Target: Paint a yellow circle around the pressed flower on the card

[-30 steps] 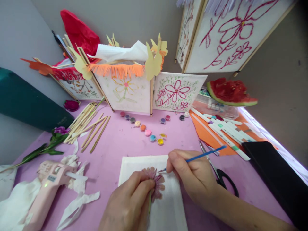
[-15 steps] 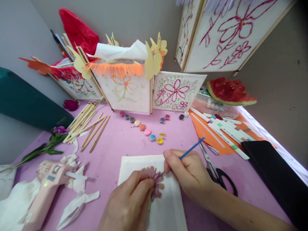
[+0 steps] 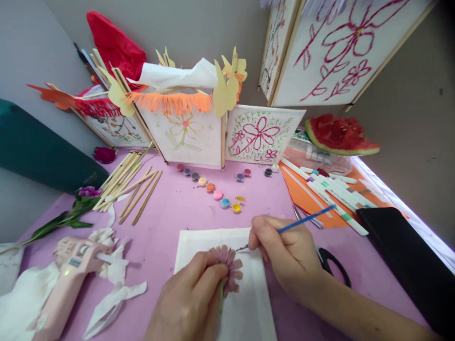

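My left hand (image 3: 194,296) is closed on a mauve flower (image 3: 232,272) with a green stem, pinching it near the centre against a white cloth panel (image 3: 254,303). My fingers hide the flower's left side. In my right hand (image 3: 284,246) is a thin blue paintbrush (image 3: 305,220), gripped like a pen. Its dark tip is just beside the flower's upper right petals; whether it touches them I cannot tell. Small open paint pots (image 3: 218,194) in several colours lie in a diagonal row beyond the panel.
To the left are a pink glue gun (image 3: 67,284), wooden sticks (image 3: 122,182) and a purple flower (image 3: 90,191). Black-handled scissors (image 3: 336,265) lie partly under my right arm. White markers (image 3: 334,199) and a black case (image 3: 405,255) are at the right. Decorated lanterns (image 3: 183,137) stand behind.
My right hand has moved slightly right, drawing the paintbrush back from the petals and tilting it flatter. It now covers more of the scissors. My left hand and the flower stay put.
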The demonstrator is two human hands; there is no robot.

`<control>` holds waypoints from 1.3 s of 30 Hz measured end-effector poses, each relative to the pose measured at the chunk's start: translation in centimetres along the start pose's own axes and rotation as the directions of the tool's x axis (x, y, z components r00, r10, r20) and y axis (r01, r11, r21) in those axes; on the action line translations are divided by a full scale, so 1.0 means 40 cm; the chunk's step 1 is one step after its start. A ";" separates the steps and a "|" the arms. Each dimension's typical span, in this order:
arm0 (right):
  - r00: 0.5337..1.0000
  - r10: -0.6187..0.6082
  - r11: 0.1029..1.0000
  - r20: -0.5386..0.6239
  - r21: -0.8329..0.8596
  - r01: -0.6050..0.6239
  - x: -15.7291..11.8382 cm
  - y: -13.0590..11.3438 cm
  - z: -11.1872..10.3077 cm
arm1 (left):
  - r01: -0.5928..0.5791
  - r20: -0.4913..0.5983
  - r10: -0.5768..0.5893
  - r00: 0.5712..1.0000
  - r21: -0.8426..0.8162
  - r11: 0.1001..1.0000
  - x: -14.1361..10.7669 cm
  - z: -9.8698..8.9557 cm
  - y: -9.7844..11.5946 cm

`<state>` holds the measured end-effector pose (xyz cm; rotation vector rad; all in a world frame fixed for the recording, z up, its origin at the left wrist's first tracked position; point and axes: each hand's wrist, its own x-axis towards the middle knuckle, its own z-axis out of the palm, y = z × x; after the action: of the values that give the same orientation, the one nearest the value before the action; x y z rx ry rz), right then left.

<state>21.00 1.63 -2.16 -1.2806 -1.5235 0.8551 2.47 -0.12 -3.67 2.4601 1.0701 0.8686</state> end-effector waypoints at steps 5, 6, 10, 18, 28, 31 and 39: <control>0.993 -0.005 0.999 0.121 -0.035 0.009 -0.002 0.004 0.005 | 0.007 0.019 -0.007 1.000 -0.004 1.000 0.001 0.002 0.001; 0.995 -0.010 0.999 0.095 -0.052 0.015 -0.002 0.004 0.005 | 0.006 0.018 -0.006 1.000 -0.002 1.000 0.001 0.002 0.001; 0.999 0.006 1.000 0.049 0.018 -0.007 -0.001 0.001 0.001 | 0.005 0.027 -0.005 1.000 -0.011 1.000 0.000 -0.002 -0.001; 0.999 -0.011 1.000 0.041 0.009 0.011 0.006 0.003 -0.009 | 0.000 0.019 0.000 1.000 0.005 1.000 -0.002 0.002 -0.002; 0.996 -0.009 1.000 -0.092 -0.016 0.007 0.020 0.010 -0.025 | -0.014 -0.014 0.014 1.000 -0.003 1.000 0.002 0.008 -0.003; 0.998 0.007 0.999 -0.068 -0.048 -0.010 0.037 0.012 -0.054 | -0.003 -0.009 0.003 1.000 -0.005 1.000 0.005 0.006 0.000; 0.992 -0.122 0.978 0.039 -0.163 0.126 0.065 0.020 -0.077 | -0.039 -0.039 0.039 0.998 0.003 0.999 0.004 0.005 -0.004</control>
<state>24.15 4.17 -1.36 -1.2806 -1.7077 0.6809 2.60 0.11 -3.81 2.4835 1.0396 0.9311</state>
